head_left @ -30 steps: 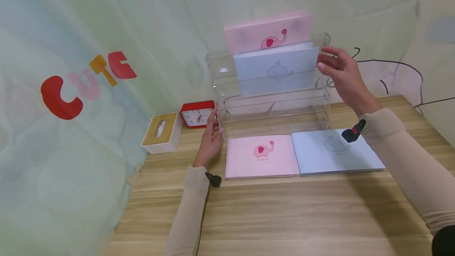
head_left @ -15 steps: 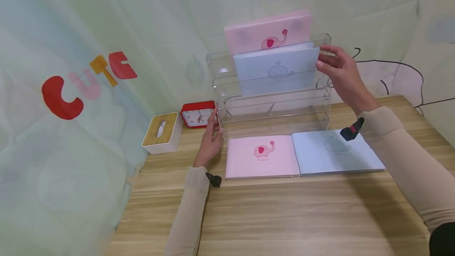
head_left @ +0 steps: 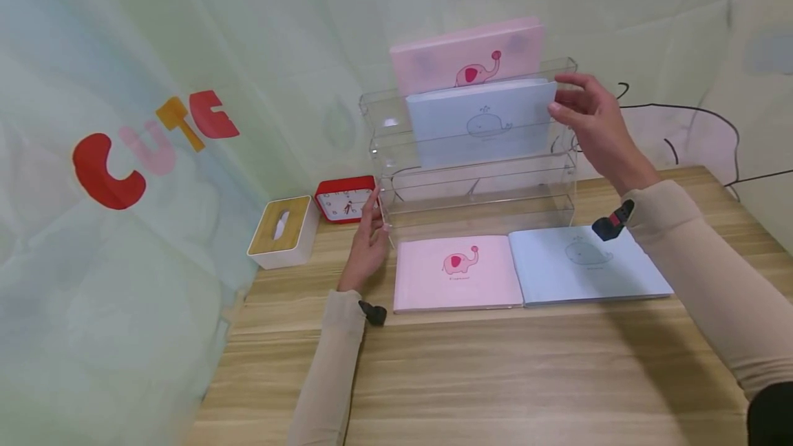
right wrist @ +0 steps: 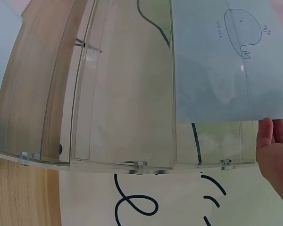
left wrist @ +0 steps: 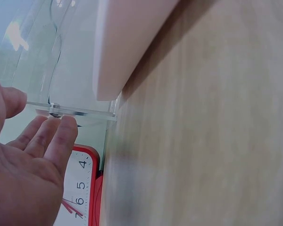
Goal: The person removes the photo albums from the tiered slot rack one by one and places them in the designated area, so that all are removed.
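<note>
Work seems half done: the clear rack [head_left: 473, 184] holds a pink book [head_left: 434, 64] and blue book [head_left: 461, 129], right hand [head_left: 596, 126] pinching the latter, left hand [head_left: 365, 251] straight-fingered at the rack's side, two flat books [head_left: 427, 284] before it unshelved.

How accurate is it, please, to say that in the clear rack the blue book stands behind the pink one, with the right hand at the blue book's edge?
Not quite accurate: in the clear rack, the blue book stands in front of the pink book, as the head view shows; the right hand is at the blue book's edge.
</note>
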A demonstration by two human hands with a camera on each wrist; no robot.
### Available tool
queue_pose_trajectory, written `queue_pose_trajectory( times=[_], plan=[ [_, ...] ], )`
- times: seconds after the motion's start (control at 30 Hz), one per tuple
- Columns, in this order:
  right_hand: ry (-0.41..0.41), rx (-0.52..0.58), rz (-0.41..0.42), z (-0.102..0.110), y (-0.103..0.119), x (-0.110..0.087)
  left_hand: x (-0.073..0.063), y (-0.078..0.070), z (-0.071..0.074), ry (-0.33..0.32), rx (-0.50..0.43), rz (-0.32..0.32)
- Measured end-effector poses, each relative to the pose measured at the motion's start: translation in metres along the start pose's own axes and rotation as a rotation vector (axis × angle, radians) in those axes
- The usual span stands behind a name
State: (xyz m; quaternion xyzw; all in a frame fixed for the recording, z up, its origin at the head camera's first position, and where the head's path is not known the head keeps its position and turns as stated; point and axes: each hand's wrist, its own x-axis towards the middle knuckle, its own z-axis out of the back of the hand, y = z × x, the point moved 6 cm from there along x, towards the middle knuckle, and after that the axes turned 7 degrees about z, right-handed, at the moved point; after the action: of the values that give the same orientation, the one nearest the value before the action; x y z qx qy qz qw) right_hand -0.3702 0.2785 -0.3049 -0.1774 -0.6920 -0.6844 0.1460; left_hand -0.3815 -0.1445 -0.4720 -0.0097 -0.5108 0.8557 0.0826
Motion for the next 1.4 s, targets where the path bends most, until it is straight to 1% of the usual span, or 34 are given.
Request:
queue_pose_trajectory(
  times=[0.1, 0.33, 0.63, 0.83, 1.07, 1.23, 1.4],
  plan=[
    [-0.005, -0.013, 0.009, 0.000, 0.001, 0.002, 0.001, 0.000, 0.000, 0.005, -0.001, -0.002],
    [-0.003, 0.047, 0.042, -0.001, 0.002, 0.004, 0.000, -0.002, 0.000, -0.002, 0.000, -0.014],
    [0.008, 0.018, 0.061, -0.005, 0.003, 0.007, -0.002, -0.002, 0.001, -0.012, 0.001, -0.015],
    [0.010, 0.011, 0.064, -0.008, 0.001, 0.009, -0.002, -0.002, 0.000, -0.005, -0.007, -0.019],
    [0.021, 0.048, 0.074, -0.012, 0.001, 0.013, -0.002, -0.002, -0.001, 0.000, -0.017, -0.023],
    [0.021, 0.030, 0.079, -0.014, 0.002, 0.015, -0.002, -0.002, -0.001, 0.000, -0.013, -0.018],
    [0.029, -0.035, 0.086, -0.017, 0.003, 0.019, -0.002, -0.004, -0.001, -0.002, -0.015, -0.018]
  ],
)
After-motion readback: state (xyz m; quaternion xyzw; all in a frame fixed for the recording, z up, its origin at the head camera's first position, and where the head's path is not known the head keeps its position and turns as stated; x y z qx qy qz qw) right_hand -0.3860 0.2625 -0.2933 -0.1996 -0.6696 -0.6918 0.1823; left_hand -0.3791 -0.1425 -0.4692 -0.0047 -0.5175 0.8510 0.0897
